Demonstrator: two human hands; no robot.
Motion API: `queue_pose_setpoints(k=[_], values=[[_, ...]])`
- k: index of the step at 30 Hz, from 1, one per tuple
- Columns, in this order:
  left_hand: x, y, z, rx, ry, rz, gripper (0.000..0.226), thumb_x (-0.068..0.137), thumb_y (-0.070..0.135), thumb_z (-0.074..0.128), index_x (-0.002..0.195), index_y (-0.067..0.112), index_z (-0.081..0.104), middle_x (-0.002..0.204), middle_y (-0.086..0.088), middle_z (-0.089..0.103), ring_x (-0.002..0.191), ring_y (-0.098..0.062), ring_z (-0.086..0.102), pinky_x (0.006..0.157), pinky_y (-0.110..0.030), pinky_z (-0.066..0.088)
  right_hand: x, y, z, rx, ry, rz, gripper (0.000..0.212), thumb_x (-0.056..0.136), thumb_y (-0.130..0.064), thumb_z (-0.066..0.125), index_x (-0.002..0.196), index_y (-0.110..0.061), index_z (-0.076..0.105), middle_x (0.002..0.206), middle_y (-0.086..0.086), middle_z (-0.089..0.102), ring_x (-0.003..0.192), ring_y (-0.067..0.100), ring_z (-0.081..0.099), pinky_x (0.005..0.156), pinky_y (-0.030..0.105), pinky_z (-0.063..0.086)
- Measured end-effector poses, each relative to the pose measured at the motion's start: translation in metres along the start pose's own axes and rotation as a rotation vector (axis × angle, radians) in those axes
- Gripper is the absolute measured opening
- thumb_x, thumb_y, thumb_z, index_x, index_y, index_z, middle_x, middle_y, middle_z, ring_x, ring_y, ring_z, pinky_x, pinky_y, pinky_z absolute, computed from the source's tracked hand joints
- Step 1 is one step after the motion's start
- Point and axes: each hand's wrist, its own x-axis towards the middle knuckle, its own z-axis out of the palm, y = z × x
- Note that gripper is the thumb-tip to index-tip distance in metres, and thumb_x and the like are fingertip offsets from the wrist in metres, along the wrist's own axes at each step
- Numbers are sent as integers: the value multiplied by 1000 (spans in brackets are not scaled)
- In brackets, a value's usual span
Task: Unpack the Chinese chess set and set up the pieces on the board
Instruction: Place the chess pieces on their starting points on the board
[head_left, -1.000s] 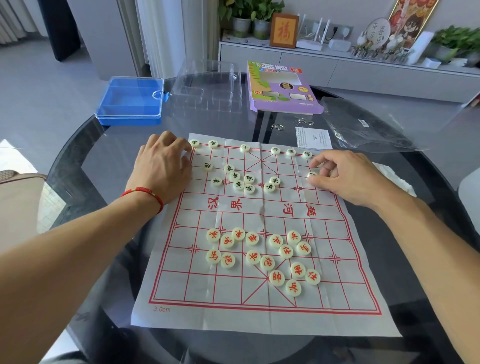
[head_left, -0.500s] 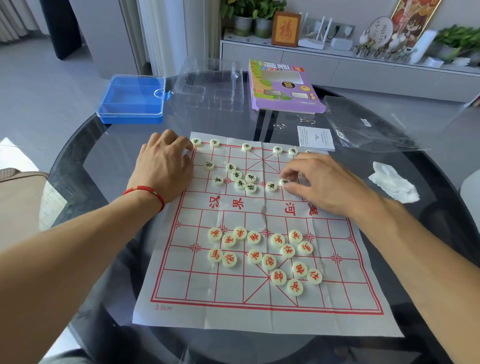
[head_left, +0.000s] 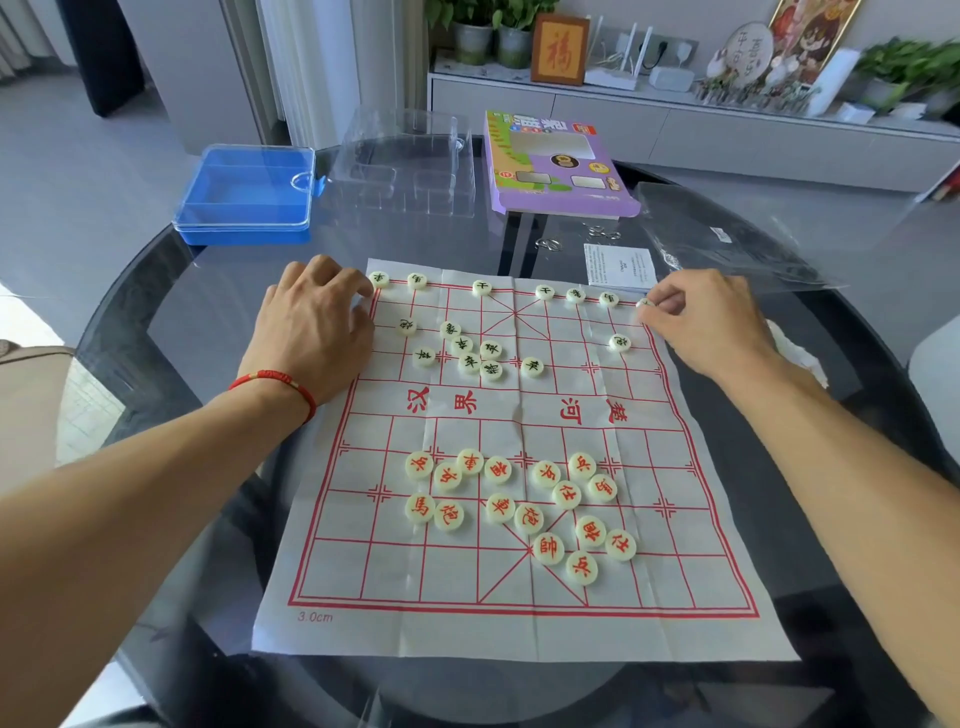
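A white paper board (head_left: 519, 618) with red grid lines lies on the dark glass table. Several cream discs with black characters stand along its far row (head_left: 544, 292), and more lie loose in a cluster (head_left: 470, 356) left of centre. Red-character discs (head_left: 519, 504) lie in a loose group on the near half. My left hand (head_left: 311, 327) rests with curled fingers on the board's far left edge, beside the corner piece (head_left: 379, 279). My right hand (head_left: 711, 322) pinches a black-character disc (head_left: 644, 303) at the far right corner.
Behind the board stand a blue plastic case (head_left: 247, 195), a clear plastic insert tray (head_left: 402, 166), the purple game box (head_left: 556, 166), a leaflet (head_left: 618, 266) and a clear plastic bag (head_left: 727, 234). A crumpled white tissue (head_left: 800, 353) lies right of my right hand.
My right hand moved from the loose black pieces near the centre out to the far right corner, carrying one disc. My left hand stayed put.
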Motion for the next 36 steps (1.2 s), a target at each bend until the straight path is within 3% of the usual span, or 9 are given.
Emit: queue_pose_setpoints(k=[5, 8, 18, 24, 36], values=[[1, -1, 1, 7, 1, 3, 28, 100, 27, 53, 124, 17, 65, 128, -10, 56, 116, -33, 49, 92, -46, 46, 8, 3, 15, 7, 36, -41, 19, 94, -35, 70, 99, -18, 71, 95, 2, 71, 88, 21, 64, 71, 35, 50], [1, -2, 1, 4, 3, 5, 28, 100, 28, 54, 124, 17, 65, 127, -11, 56, 115, -33, 49, 92, -46, 46, 2, 8, 19, 57, 69, -82, 21, 93, -35, 69, 104, -17, 71, 91, 0, 67, 93, 20, 59, 76, 33, 45], [0, -4, 2, 10, 13, 17, 27, 100, 27, 55, 122, 17, 66, 126, -11, 57, 114, -33, 50, 91, -48, 49, -9, 12, 20, 161, 130, -62, 20, 94, -26, 66, 112, -19, 73, 88, -3, 65, 91, 22, 61, 89, 44, 53], [1, -3, 2, 21, 10, 20, 28, 100, 28, 54, 123, 17, 65, 126, -12, 57, 113, -34, 50, 89, -47, 48, -9, 11, 20, 142, 122, -71, 17, 95, -27, 65, 107, -19, 73, 81, -1, 66, 82, 22, 62, 83, 48, 57], [0, -3, 2, 14, 10, 13, 28, 100, 28, 54, 123, 18, 65, 127, -11, 57, 115, -33, 50, 91, -48, 48, -5, 11, 22, 166, 88, -9, 19, 95, -37, 66, 105, -20, 68, 76, -4, 65, 77, 20, 67, 70, 36, 56]])
